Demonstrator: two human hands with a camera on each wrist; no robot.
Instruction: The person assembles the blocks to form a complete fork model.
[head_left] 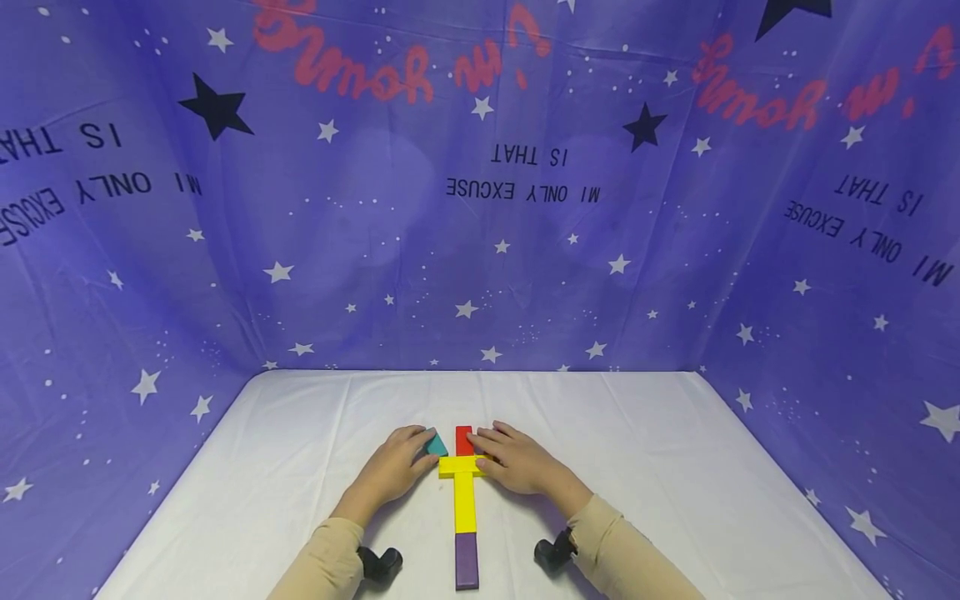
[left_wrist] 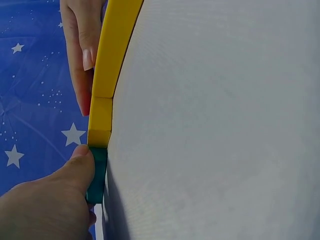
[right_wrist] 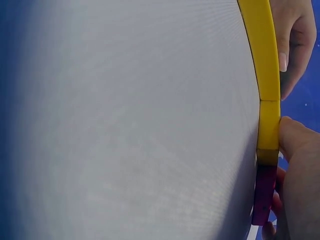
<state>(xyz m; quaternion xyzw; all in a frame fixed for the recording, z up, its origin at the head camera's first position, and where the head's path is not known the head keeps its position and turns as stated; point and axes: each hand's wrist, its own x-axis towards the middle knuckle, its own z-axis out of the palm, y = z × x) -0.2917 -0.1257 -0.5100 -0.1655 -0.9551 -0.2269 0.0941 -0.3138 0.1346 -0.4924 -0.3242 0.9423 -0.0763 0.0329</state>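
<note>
Flat coloured blocks lie end to end on the table. A purple block (head_left: 467, 561) is nearest, then a long yellow block (head_left: 465, 504), a yellow crosspiece (head_left: 450, 467) and a red block (head_left: 464, 440). My left hand (head_left: 393, 462) pinches a teal block (head_left: 437, 444), which sits slanted beside the crosspiece's left end. With fairly straight fingers, my right hand (head_left: 521, 458) touches the red block, its thumb on the crosspiece's right end. A dark magenta block (right_wrist: 265, 195) shows by the right fingers in the right wrist view; the hand mostly hides it from the head view.
A white cloth covers the table (head_left: 315, 442). Purple star-printed curtains (head_left: 420, 275) stand behind and along both sides. Black wrist devices (head_left: 381, 567) sit under the sleeves, close to the lower blocks.
</note>
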